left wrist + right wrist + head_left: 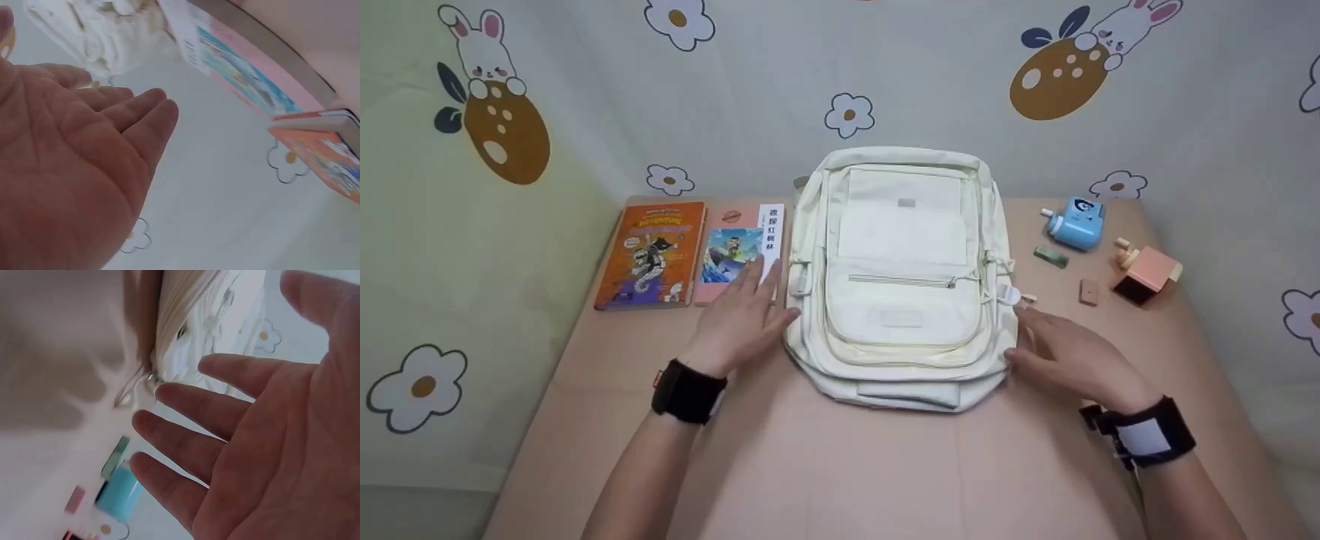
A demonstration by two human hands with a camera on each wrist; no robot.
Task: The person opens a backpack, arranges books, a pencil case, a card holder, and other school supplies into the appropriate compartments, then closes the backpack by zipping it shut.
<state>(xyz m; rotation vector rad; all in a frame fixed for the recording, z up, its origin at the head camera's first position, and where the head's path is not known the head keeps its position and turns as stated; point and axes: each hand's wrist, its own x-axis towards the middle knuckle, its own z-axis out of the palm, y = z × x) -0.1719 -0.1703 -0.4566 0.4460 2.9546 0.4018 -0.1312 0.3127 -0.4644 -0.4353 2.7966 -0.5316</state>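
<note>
A cream-white backpack (904,300) lies flat on the table, front side up, with its zipped pocket facing me. My left hand (740,319) is at its left side, fingers extended over the lower part of a pink book (727,259) with a blue picture. On the backpack's right, my right hand (1076,356) is held beside the lower edge; whether its fingertips touch the fabric I cannot tell. Both palms look bare in the wrist views: the left hand (73,163) has straight fingers, and the right hand (253,444) has its fingers spread.
An orange book (652,255) lies at the far left. Right of the backpack are a blue pencil sharpener (1076,223), a pink crank sharpener (1146,274), a green eraser-like block (1051,257) and a small brownish-pink block (1088,292). A patterned curtain (780,82) hangs behind the table.
</note>
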